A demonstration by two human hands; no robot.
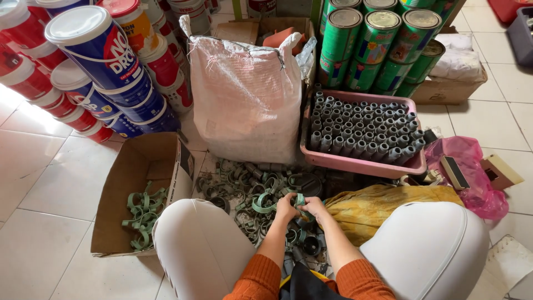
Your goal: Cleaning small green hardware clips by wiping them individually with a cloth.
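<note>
Between the raised knees, the left hand and right hand meet, each grip closed on one green pipe clamp above the floor pile; sorting appears underway, the cardboard box the likely destination.

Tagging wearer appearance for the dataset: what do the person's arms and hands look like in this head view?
Both forearms wear rust-orange ribbed knit sleeves, pushed up so the cuffs sit near the elbows. The left hand and right hand are bare: no gloves. No watch or rings can be made out. White trousers cover both knees beside the arms.
</note>
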